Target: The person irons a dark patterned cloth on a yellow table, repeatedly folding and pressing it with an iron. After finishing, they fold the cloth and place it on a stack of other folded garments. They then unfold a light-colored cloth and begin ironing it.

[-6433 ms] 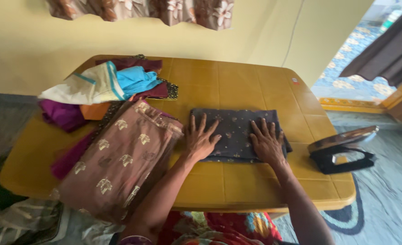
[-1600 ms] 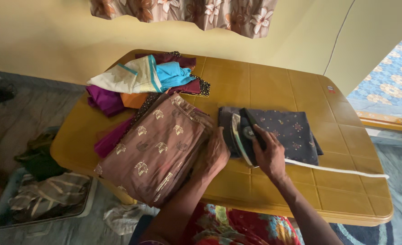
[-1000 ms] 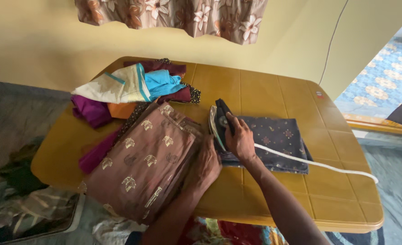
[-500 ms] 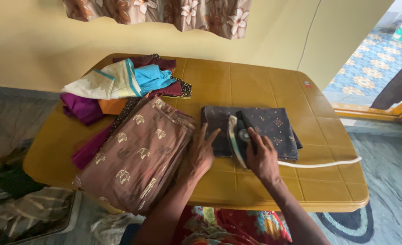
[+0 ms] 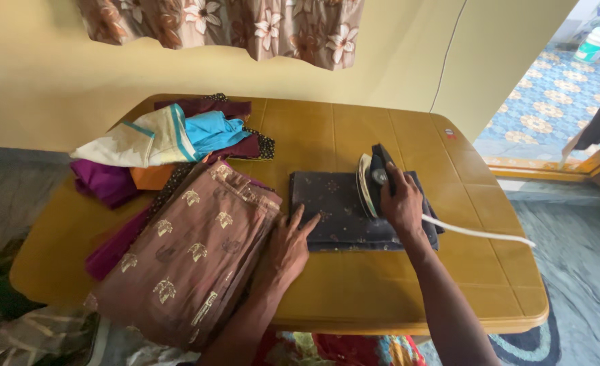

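Right hand (image 5: 403, 203) gripping iron (image 5: 372, 183), sitting on dark cloth (image 5: 337, 217) at table (image 5: 354, 129) centre | left hand (image 5: 288, 245) lying flat, fingers spread, at cloth's 8 o'clock | brown fabric (image 5: 191, 251) at 9 o'clock

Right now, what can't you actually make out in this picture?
- Iron soleplate: faces the dark cloth, head view.
- Iron handle: wrapped by right hand.
- White cord: its far end cannot be made out.
- Lower clothes in the pile: covered by upper ones.
- Brown fabric hem: cut by the bottom edge.
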